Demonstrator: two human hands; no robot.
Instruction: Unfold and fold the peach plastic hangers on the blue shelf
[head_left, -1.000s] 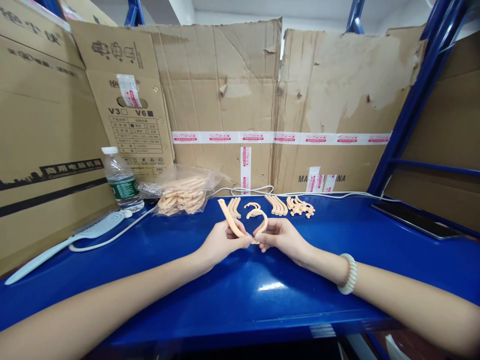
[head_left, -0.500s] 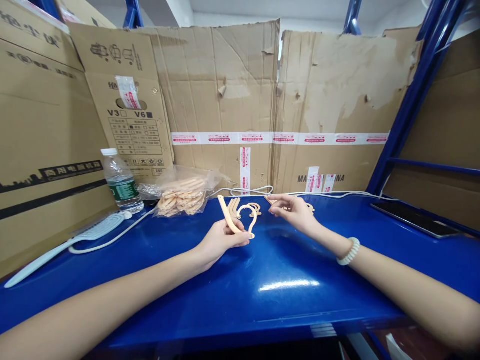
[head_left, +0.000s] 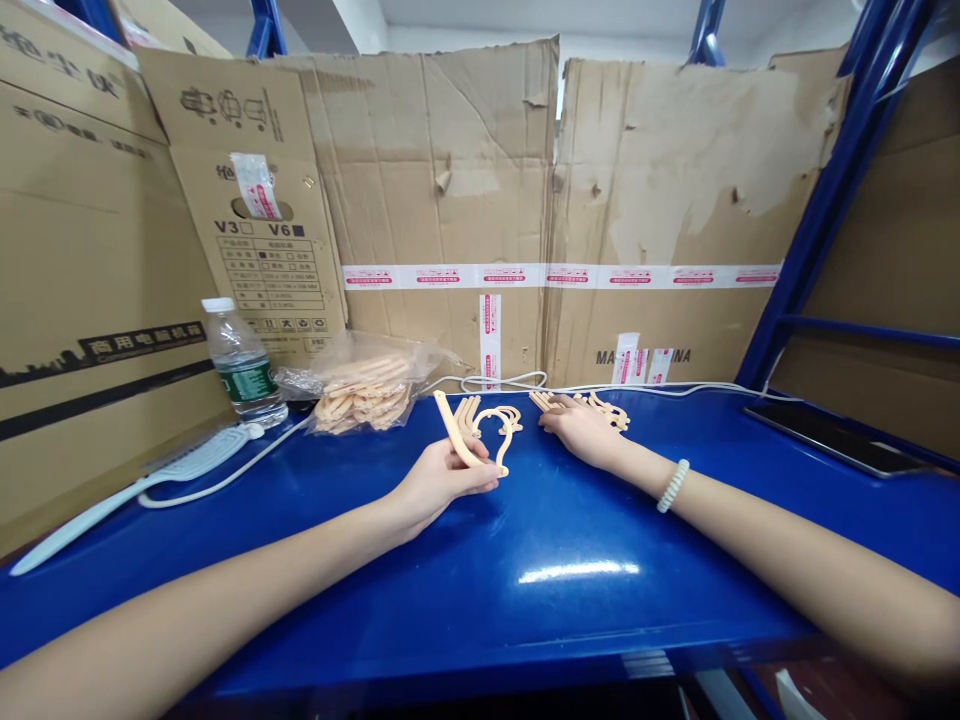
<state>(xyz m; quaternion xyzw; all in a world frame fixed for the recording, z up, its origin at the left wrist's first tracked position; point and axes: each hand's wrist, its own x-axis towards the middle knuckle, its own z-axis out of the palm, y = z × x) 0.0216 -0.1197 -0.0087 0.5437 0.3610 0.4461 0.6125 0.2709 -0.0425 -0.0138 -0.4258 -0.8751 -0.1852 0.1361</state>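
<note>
A beige curved strip and a beige hooked piece are gripped near their lower ends by the left hand, over the blue table. The right hand is laid at a row of loose curved strips near the back; its fingertips are partly hidden, so whether anything is gripped cannot be made out. "V3" and "V6" are printed on a cardboard carton, the square after V6 being filled in black. "商用电脑机箱" is printed on the left-hand carton. On the rear cardboard panel, "MA" and "NA" can be read, the lettering between being covered by packing tape. A green label is borne by the plastic bottle, its writing too small to read.
</note>
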